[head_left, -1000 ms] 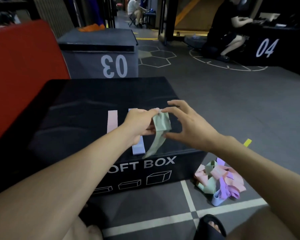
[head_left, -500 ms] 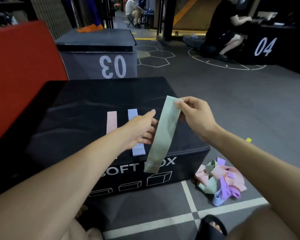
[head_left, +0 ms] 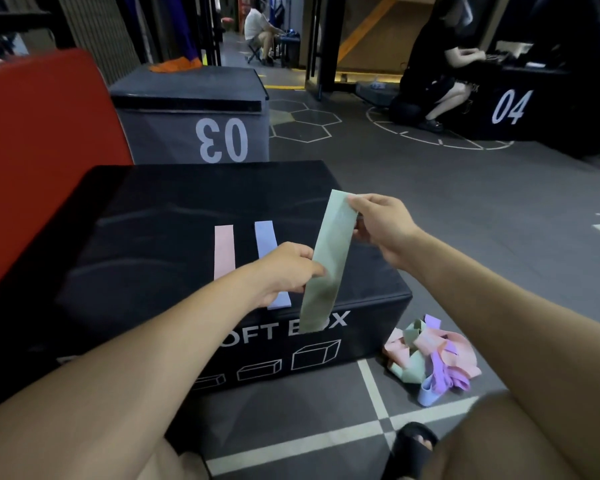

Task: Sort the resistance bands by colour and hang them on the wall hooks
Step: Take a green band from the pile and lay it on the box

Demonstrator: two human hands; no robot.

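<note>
The crumpled pale green flat rubber band now hangs straightened above the black padded soft box, pinched at its top by the right hand and mid-length by the left hand. It looks ready to lay beside the pink band and lilac band on that box.

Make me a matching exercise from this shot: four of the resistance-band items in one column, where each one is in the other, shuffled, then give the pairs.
Things:
1. green band
2. pink band
3. blue band
4. tangled pile of bands

Places:
A. on the floor, right of the black box
B. flat on the box top, leftmost strip
C. held up between the left hand and the right hand
D. flat on the box top, partly hidden behind the left hand

Pairs: 1-C, 2-B, 3-D, 4-A
</note>
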